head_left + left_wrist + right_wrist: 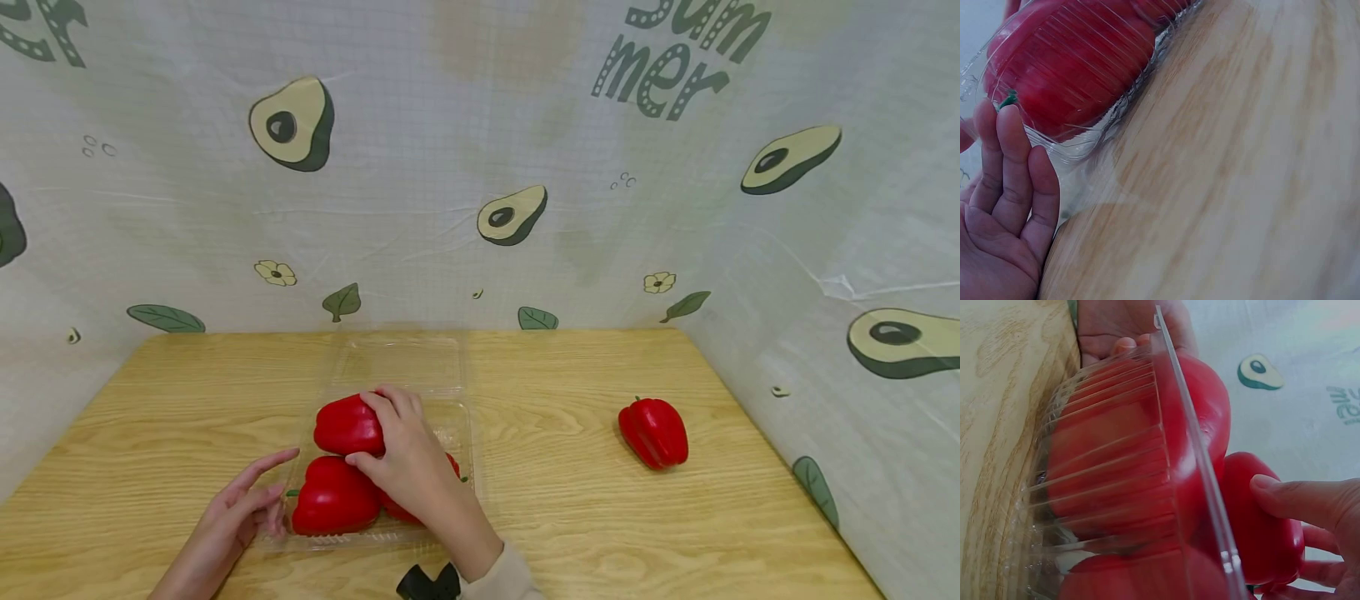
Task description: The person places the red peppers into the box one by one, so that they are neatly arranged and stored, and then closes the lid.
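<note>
A clear plastic clamshell box (467,433) lies on the table with its lid folded back. My right hand (416,458) grips a red bell pepper (347,425) at the box's far left, thumb on the near side and fingers over the top. Nearer, another red bell pepper (336,497) sits in the box, its green stem pointing left. A third red pepper (401,508) is mostly hidden under my right hand and wrist. My left hand (238,517) is at the box's left wall, its fingers (1013,134) extended and touching the plastic near the stem.
One more red bell pepper (654,433) lies on the wooden table (555,500) to the right. The transparent lid (397,362) stretches toward the back. A patterned curtain (420,167) rises behind and at both sides. A black object (429,582) shows at the right wrist.
</note>
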### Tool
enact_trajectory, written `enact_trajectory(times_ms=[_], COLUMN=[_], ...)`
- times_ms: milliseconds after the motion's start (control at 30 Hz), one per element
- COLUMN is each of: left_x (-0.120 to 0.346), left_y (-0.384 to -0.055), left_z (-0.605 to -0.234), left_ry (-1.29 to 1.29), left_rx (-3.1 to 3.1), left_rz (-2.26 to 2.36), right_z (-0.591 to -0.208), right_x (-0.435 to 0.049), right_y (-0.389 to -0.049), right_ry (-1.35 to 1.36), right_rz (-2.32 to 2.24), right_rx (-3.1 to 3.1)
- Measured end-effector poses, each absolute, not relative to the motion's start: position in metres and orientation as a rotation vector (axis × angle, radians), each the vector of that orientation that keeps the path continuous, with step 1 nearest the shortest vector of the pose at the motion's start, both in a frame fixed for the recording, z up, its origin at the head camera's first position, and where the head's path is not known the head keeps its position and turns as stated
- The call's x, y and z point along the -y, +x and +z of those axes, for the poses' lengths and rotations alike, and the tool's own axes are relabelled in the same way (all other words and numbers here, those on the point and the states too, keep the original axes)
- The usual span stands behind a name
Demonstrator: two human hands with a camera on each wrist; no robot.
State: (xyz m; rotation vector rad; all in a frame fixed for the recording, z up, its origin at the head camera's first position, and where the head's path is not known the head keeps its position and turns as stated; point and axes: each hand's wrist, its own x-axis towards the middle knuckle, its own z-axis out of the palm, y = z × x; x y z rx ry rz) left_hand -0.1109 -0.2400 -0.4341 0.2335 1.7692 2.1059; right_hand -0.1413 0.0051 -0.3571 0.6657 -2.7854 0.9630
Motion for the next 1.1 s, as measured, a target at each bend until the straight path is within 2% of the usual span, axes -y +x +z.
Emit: enact_trajectory(times_ms=[1100], left_x=[0.24], left_y=[-0.113], left_z=[-0.437], left_ry=[0.317], left_rx=[-1.716], left_rz=[2.129], right_z=[-0.369], right_x=[0.0], right_y=[-0.143], right_ry=[0.657], right_rz=[0.797], right_rx=[2.896])
